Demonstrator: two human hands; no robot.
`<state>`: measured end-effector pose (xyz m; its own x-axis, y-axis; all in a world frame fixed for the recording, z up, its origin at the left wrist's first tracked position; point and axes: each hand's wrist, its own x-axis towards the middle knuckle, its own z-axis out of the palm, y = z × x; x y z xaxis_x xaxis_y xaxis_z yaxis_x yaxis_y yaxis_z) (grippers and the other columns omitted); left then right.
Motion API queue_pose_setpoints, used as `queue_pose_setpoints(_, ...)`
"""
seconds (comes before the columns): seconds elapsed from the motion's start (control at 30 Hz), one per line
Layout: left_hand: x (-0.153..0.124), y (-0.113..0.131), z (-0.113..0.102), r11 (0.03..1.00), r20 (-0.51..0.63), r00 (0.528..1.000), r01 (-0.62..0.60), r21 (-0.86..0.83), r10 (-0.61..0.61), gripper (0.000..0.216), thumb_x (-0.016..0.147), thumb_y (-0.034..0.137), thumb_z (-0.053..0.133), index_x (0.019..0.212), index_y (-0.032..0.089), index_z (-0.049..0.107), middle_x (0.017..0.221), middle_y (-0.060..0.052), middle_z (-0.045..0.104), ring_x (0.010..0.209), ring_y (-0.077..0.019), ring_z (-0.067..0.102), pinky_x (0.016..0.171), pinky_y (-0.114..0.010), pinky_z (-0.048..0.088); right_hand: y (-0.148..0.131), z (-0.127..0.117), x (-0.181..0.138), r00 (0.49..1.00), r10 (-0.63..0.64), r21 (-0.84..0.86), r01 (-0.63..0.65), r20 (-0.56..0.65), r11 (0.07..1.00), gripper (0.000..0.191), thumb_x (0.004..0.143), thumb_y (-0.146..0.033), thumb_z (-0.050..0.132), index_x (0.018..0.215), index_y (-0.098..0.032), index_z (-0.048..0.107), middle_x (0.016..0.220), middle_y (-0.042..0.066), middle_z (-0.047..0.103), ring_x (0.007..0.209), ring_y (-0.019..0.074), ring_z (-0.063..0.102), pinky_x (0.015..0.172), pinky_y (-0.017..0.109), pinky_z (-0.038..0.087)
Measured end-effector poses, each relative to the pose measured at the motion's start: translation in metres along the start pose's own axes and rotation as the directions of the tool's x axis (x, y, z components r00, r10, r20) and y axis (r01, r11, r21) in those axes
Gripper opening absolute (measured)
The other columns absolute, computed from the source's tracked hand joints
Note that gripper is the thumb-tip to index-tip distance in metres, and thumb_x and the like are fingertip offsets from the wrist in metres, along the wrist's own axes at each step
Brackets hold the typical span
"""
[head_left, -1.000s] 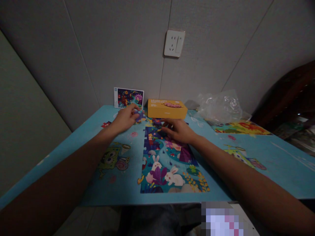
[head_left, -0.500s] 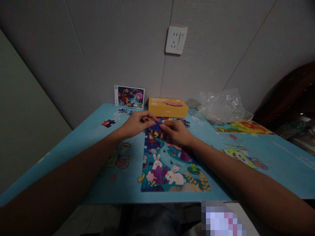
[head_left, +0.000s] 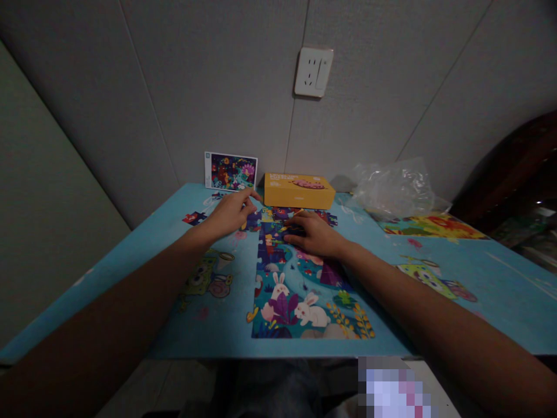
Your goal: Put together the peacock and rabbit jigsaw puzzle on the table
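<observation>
Puzzle [head_left: 304,284] is laid flat on the counter [head_left: 209,343], its far part overlapped by the right hand [head_left: 317,233]. Loose pieces [head_left: 252,221] are partly covered by the left hand [head_left: 230,212] (in either grip, whether anything is held cannot be told).

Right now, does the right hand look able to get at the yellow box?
Probably yes: the yellow box stands just beyond the right hand, and only flat jigsaw pieces seem to lie between them, with nothing tall blocking the way.
</observation>
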<state>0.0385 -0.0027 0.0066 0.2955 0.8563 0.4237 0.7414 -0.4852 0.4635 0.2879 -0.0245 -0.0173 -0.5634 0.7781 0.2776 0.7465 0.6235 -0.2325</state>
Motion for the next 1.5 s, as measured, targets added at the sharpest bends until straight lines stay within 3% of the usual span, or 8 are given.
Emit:
queue_pose_setpoints(0.2,0.002,0.0,-0.001,0.997,0.112,0.994,0.007,0.073,-0.015,0.016,0.084,0.023,0.056,0.084,0.018,0.07,0.085,-0.005,0.071,0.079,-0.0183,0.063,0.074,-0.029,0.044,0.007,0.0,0.0,1.0,-0.008,0.017,0.007,0.023,1.0,0.041,0.085,-0.042,0.065,0.117,-0.017,0.067,0.121,0.015,0.062,0.114,0.0299,0.057,0.1,0.046,0.043)
queue_pose_setpoints(0.43,0.002,-0.003,0.001,0.992,0.14,0.983,0.123,0.0,-0.122,0.013,0.08,0.024,0.06,0.083,0.015,0.069,0.075,-0.005,0.071,0.066,-0.0166,0.062,0.066,-0.028,0.044,0.005,-0.005,0.001,0.996,-0.043,0.047,0.04,0.074,0.998,0.042,0.084,-0.04,0.067,0.117,-0.014,0.067,0.121,0.016,0.061,0.118,0.0309,0.054,0.102,0.046,0.04)
queue_pose_setpoints(0.83,0.0,-0.01,0.005,0.994,0.268,0.962,0.026,0.107,-0.054,0.011,0.08,0.024,0.06,0.077,0.018,0.069,0.073,-0.004,0.071,0.066,-0.0172,0.062,0.064,-0.028,0.041,0.005,-0.007,0.002,0.991,-0.106,0.077,0.1,0.087,0.992,0.041,0.084,-0.039,0.067,0.115,-0.012,0.067,0.114,0.015,0.061,0.106,0.0278,0.058,0.097,0.045,0.043)
queue_pose_setpoints(1.07,0.0,-0.007,-0.001,0.983,0.299,0.953,-0.002,0.183,-0.054,0.021,0.087,0.029,0.054,0.086,0.015,0.07,0.083,-0.008,0.074,0.075,-0.0188,0.064,0.069,-0.028,0.041,0.007,-0.006,0.003,0.988,-0.126,0.09,0.118,0.091,0.989,0.042,0.083,-0.04,0.068,0.115,-0.012,0.068,0.112,0.014,0.061,0.104,0.0269,0.057,0.096,0.044,0.043)
queue_pose_setpoints(1.17,-0.001,-0.007,-0.006,0.979,0.395,0.918,-0.041,0.199,-0.042,0.028,0.088,0.037,0.053,0.095,0.016,0.071,0.079,-0.006,0.073,0.076,-0.0195,0.064,0.072,-0.029,0.042,0.009,-0.004,0.002,0.987,-0.137,0.099,0.129,0.079,0.987,0.041,0.083,-0.041,0.068,0.114,-0.014,0.068,0.111,0.013,0.062,0.104,0.0264,0.057,0.096,0.043,0.043)
queue_pose_setpoints(1.3,-0.004,-0.008,-0.011,0.955,0.476,0.879,-0.169,0.245,0.033,0.052,0.074,0.054,0.067,0.109,0.016,0.07,0.106,-0.012,0.07,0.096,-0.0257,0.063,0.082,-0.031,0.043,0.009,-0.005,0.002,0.989,-0.125,0.112,0.116,0.073,0.987,0.04,0.082,-0.041,0.069,0.113,-0.015,0.069,0.11,0.013,0.061,0.104,0.0269,0.058,0.094,0.043,0.044)
queue_pose_setpoints(1.5,-0.006,-0.005,-0.012,0.944,0.508,0.861,-0.183,0.274,0.02,0.047,0.072,0.046,0.071,0.108,0.016,0.068,0.112,-0.012,0.066,0.1,-0.0248,0.06,0.084,-0.029,0.042,0.007,-0.006,0.002,0.99,-0.112,0.125,0.101,0.085,0.987,0.041,0.082,-0.041,0.07,0.113,-0.014,0.068,0.112,0.014,0.062,0.104,0.0269,0.059,0.095,0.043,0.044)
